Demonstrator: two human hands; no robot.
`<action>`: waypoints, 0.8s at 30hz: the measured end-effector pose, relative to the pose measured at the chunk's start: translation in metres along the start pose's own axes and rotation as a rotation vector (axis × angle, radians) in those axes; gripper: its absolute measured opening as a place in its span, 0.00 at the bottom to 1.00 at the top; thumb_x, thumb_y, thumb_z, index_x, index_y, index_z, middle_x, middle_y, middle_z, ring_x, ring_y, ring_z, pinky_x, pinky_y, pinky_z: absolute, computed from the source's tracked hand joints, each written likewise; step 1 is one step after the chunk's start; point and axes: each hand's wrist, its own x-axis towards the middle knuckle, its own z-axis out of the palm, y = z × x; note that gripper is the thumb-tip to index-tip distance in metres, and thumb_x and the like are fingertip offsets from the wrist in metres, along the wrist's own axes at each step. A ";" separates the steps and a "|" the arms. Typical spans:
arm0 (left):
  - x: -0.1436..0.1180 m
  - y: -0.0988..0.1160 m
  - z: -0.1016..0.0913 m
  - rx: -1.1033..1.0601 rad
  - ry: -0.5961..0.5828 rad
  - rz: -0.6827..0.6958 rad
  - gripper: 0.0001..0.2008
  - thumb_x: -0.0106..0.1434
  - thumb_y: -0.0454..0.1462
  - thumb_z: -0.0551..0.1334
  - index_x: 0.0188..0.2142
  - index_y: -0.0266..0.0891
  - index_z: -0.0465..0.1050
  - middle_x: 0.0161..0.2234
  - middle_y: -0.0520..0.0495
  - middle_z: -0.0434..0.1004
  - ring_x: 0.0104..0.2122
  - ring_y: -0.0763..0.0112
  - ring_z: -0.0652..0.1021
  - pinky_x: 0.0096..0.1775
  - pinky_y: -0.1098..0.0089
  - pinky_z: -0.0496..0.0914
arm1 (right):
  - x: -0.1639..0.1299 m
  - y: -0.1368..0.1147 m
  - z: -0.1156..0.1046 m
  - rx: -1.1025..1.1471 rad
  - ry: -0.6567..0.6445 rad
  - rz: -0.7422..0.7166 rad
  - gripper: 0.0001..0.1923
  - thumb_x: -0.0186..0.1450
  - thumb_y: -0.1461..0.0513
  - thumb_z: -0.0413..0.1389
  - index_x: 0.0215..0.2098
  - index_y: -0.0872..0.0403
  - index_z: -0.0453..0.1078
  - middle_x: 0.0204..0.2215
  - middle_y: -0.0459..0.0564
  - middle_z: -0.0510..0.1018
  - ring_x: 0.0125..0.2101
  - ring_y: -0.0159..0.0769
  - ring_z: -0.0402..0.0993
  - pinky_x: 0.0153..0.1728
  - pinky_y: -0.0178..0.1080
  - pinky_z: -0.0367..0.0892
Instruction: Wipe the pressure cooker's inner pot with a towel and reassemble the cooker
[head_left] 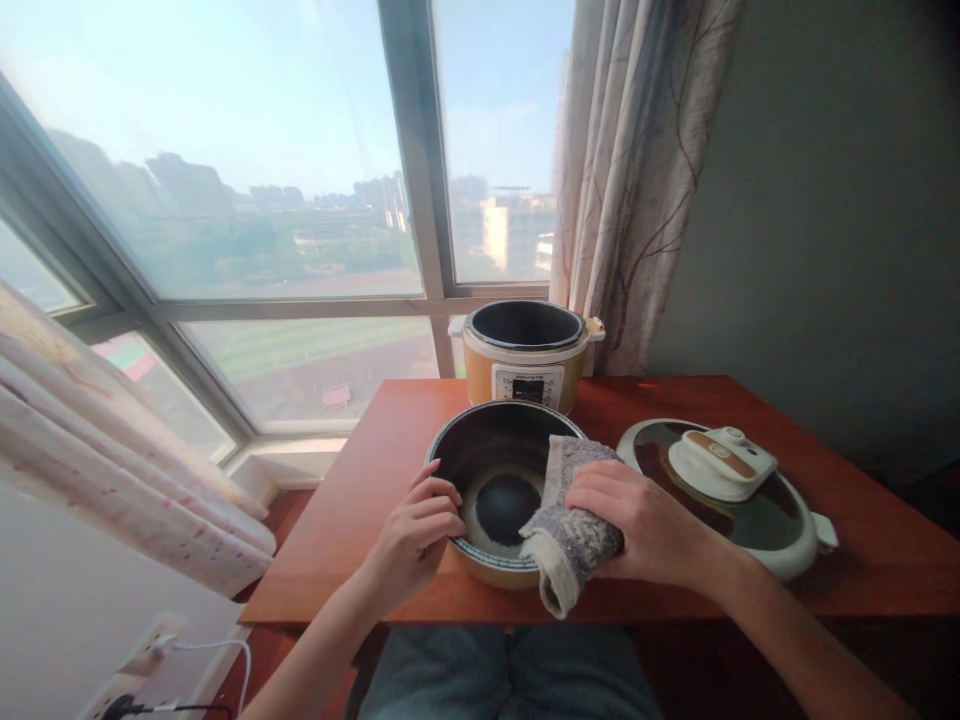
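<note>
- Beyond both hands stands the cooker body; beside the right hand, rightward, lies the lid.
- Between the hands, the pot looks dark inside; the left hand grips its rim.
- The right hand clamps a grey-mottled cloth, hiding some rim.

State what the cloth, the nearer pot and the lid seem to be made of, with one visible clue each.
Cloth: probably looped or woven fabric, matte; its surface looks fuzzy and it bends softly.
Nearer pot: likely dark-coated metal; the inside looks smooth with a soft sheen.
Lid: mostly dark, shiny and probably glass; its smooth white rim looks like plastic.
</note>
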 end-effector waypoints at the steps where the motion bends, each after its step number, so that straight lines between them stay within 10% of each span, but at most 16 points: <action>1: 0.001 -0.004 -0.003 -0.017 -0.029 -0.010 0.18 0.67 0.27 0.49 0.28 0.43 0.73 0.24 0.52 0.75 0.40 0.71 0.77 0.64 0.55 0.60 | 0.000 -0.001 0.000 -0.001 0.011 0.009 0.23 0.59 0.52 0.67 0.47 0.53 0.71 0.46 0.52 0.79 0.52 0.47 0.70 0.56 0.48 0.62; 6: 0.004 -0.010 -0.017 -0.161 -0.141 -0.090 0.18 0.69 0.30 0.51 0.32 0.43 0.78 0.28 0.49 0.81 0.44 0.67 0.80 0.65 0.55 0.58 | -0.018 -0.001 0.010 0.039 0.093 0.116 0.40 0.54 0.47 0.69 0.61 0.47 0.66 0.63 0.54 0.68 0.66 0.56 0.53 0.67 0.59 0.45; 10: 0.008 0.005 -0.024 -0.324 -0.030 -0.214 0.16 0.71 0.32 0.52 0.43 0.43 0.79 0.41 0.46 0.84 0.48 0.65 0.80 0.62 0.58 0.63 | -0.044 -0.001 0.035 0.388 0.421 0.447 0.47 0.57 0.44 0.66 0.69 0.43 0.54 0.71 0.53 0.52 0.70 0.54 0.46 0.68 0.58 0.44; 14: 0.028 0.037 -0.025 -0.483 -0.049 -0.397 0.15 0.71 0.34 0.55 0.51 0.44 0.77 0.51 0.44 0.80 0.52 0.64 0.78 0.54 0.65 0.71 | -0.054 -0.009 0.064 1.054 0.795 0.872 0.35 0.65 0.45 0.59 0.67 0.41 0.57 0.67 0.50 0.62 0.66 0.47 0.58 0.64 0.51 0.57; 18: 0.061 0.068 -0.017 -0.722 -0.182 -0.462 0.18 0.70 0.36 0.58 0.58 0.43 0.72 0.58 0.42 0.75 0.57 0.60 0.74 0.57 0.62 0.69 | -0.051 -0.016 0.074 1.743 0.764 1.025 0.26 0.66 0.47 0.58 0.60 0.44 0.67 0.59 0.50 0.75 0.53 0.45 0.75 0.52 0.50 0.72; 24: 0.102 0.079 0.015 -0.652 -0.334 -0.528 0.24 0.65 0.43 0.64 0.59 0.42 0.71 0.57 0.41 0.75 0.54 0.57 0.75 0.55 0.62 0.69 | -0.047 -0.018 0.055 1.720 0.800 0.950 0.16 0.65 0.56 0.61 0.51 0.48 0.74 0.49 0.48 0.82 0.47 0.46 0.79 0.41 0.46 0.78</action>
